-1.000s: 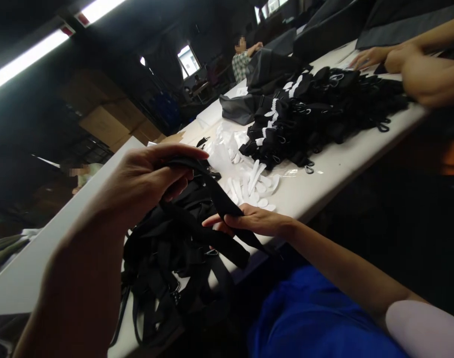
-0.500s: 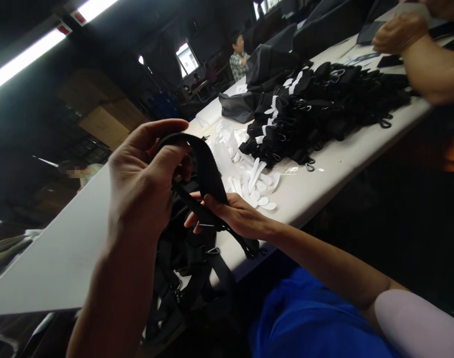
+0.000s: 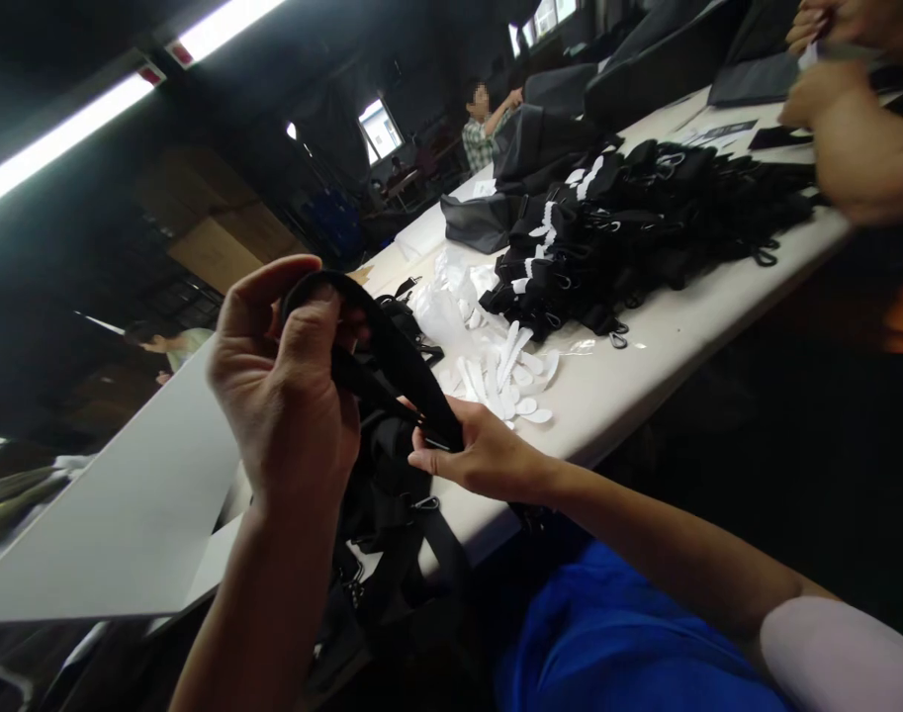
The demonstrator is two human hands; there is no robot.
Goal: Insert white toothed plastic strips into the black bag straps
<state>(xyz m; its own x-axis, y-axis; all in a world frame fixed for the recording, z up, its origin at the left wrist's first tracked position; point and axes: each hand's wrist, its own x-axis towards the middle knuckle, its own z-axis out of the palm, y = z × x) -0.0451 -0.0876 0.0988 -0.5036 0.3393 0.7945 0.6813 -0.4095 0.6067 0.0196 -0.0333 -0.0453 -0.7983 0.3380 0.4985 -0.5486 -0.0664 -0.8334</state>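
Observation:
A black webbing strap (image 3: 399, 358) is looped between my two hands above the near edge of the table. My left hand (image 3: 284, 366) grips the upper bend of the loop, thumb pressed on it. Lower and to the right, my right hand (image 3: 488, 450) is closed around the strap's other part, where a bit of metal glints. Beneath the hands lies a heap of black straps (image 3: 392, 475) with metal snap hooks, some hanging over the table edge. White strips with rounded ends (image 3: 506, 371) lie just beyond my right hand.
A large pile of bundled black straps (image 3: 644, 213) with white strips tucked in covers the table (image 3: 688, 316) ahead. Clear plastic bags (image 3: 447, 307) lie beside it. A co-worker's hands (image 3: 829, 89) are at the right. A white board (image 3: 125, 494) stands at left.
My left hand has drawn slightly left and down, stretching the loop longer and narrower. My right hand has shifted its hold along the strap. The co-worker's hands have moved.

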